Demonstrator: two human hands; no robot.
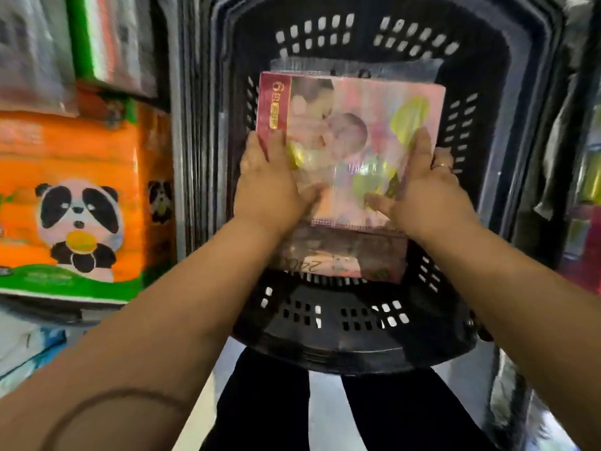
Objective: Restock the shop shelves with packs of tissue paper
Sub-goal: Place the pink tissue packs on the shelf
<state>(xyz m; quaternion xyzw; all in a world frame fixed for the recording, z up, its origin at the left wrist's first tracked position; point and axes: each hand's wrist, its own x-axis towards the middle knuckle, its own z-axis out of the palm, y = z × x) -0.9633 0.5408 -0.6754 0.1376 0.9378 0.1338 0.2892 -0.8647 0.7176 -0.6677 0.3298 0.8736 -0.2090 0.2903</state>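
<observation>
A pink pack of tissue paper with a baby picture and a red side strip is held over a black perforated plastic basket. My left hand grips its left edge, thumb on top. My right hand, with a ring on one finger, grips its right edge. Under the held pack, another pack with handwritten digits on it lies inside the basket. The view is motion-blurred.
At left stands a stack of orange tissue packs with a panda picture, with green and white packs above it. Blurred goods hang at the right. The basket sits atop a stack of similar baskets. Dark trouser legs show below.
</observation>
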